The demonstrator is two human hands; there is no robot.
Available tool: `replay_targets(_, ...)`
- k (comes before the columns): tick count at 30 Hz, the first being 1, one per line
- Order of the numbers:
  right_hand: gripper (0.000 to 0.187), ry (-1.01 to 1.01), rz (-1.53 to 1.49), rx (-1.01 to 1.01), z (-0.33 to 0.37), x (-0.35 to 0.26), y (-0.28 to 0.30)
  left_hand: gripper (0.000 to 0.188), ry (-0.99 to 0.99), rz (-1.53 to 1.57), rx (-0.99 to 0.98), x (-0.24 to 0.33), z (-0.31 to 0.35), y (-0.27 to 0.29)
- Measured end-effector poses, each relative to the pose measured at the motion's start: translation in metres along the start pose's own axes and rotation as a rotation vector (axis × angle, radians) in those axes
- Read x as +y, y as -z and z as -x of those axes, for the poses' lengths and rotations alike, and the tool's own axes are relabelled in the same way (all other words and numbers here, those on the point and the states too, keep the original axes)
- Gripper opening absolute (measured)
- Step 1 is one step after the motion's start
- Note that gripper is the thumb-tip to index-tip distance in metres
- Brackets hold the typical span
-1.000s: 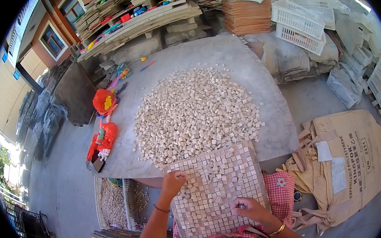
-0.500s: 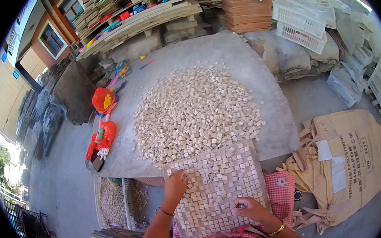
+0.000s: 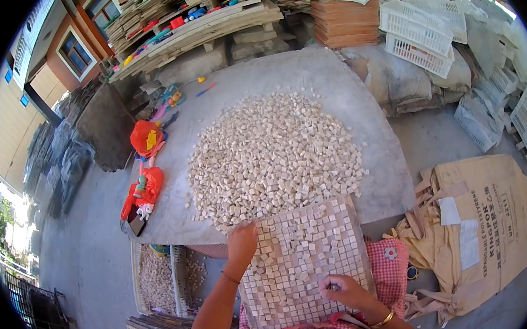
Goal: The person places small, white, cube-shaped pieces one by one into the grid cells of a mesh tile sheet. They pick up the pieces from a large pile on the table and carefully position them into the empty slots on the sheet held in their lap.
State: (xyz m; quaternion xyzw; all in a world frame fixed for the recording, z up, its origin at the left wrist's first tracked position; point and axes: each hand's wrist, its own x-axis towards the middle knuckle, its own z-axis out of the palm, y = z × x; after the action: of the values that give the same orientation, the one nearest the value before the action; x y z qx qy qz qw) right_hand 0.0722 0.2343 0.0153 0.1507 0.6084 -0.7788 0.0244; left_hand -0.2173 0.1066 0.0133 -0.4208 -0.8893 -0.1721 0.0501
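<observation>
A square grid tray [image 3: 330, 245] rests tilted against the near edge of the table. Small pale stone cubes [image 3: 278, 278] fill many of its cells, and several loose ones lie on top, some askew. At the tray's upper left corner, beside the pile, my left hand [image 3: 243, 243] is closed, its fingertips hidden. My right hand [image 3: 347, 293] hovers over the tray's lower right part with thumb and fingers curled together; a small greyish thing seems to show between them, too small to name. Just beyond the tray spreads a big pile of stone cubes [image 3: 280, 156].
The pile lies on a grey table [image 3: 382, 168]. Red bags and toys [image 3: 146, 138] line its left edge. Below left stands a white crate [image 3: 178, 279] of cubes. A large tan sack [image 3: 483, 227] lies at right; white baskets [image 3: 416, 27] and stacked boards [image 3: 206, 28] are behind.
My left hand has moved up and slightly left, from over the tray's cells to its upper left corner by the pile. My right hand has stayed almost in place.
</observation>
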Motion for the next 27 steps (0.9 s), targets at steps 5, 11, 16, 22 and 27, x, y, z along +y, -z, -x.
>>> replay_targets(5,0.019,-0.02,-0.052,0.02,0.003,-0.001,0.001,0.016,-0.02,-0.03,-0.006,0.002,-0.002,-0.006)
replay_targets(11,0.016,-0.026,-0.072,-0.007,0.002,-0.009,-0.004,0.008,0.453,0.826,-0.028,-0.019,-0.016,-0.012)
replay_targets(16,0.016,-0.032,-0.104,-0.035,0.002,-0.015,-0.005,0.013,0.566,1.327,-0.181,-0.008,-0.033,-0.007)
replay_targets(22,0.016,-0.036,-0.124,-0.006,0.004,-0.018,-0.005,0.021,-0.077,0.154,-0.055,0.026,-0.023,-0.009)
replay_targets(27,0.019,0.0,-0.009,-0.011,-0.011,-0.02,-0.004,0.019,-0.106,-0.007,0.009,0.031,-0.008,-0.018)
